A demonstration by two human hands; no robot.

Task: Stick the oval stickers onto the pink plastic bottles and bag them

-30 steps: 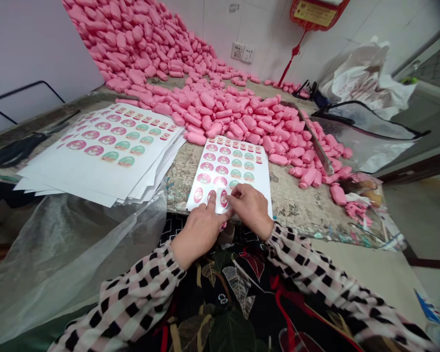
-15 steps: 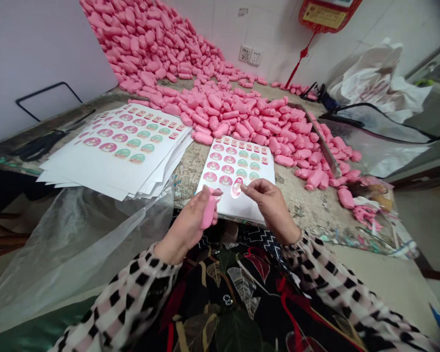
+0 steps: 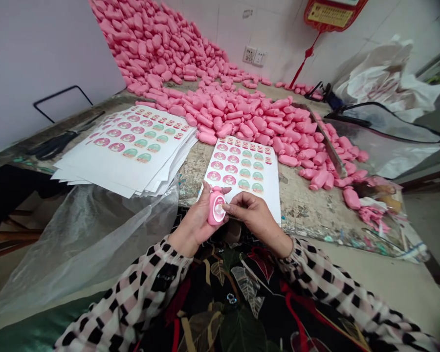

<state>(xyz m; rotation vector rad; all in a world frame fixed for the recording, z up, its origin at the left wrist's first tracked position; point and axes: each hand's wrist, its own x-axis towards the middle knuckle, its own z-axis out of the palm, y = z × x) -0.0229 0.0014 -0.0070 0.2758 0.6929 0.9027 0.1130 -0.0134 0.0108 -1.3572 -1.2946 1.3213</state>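
My left hand [image 3: 194, 225] is closed round a small pink plastic bottle [image 3: 211, 193], its front turned up toward me. An oval pink and white sticker [image 3: 218, 208] lies against that front. With thumb and finger pinched, my right hand [image 3: 259, 216] holds the sticker's right edge at the bottle. Just beyond both hands, a sheet of stickers [image 3: 267, 198] rests on the table, with pink and green labels in rows; its near part is partly hidden by my hands.
A stack of sticker sheets [image 3: 106, 171] lies to the left over clear plastic film [image 3: 84, 244]. Behind, a large heap of pink bottles [image 3: 242, 110] reaches the wall. A wooden strip [image 3: 328, 142] edges the heap at right, near a clear plastic bag [image 3: 392, 142].
My right hand has brought the oval sticker left and down from above the sheet onto the bottle. My left hand has turned the bottle's face upward. The view has shifted slightly.
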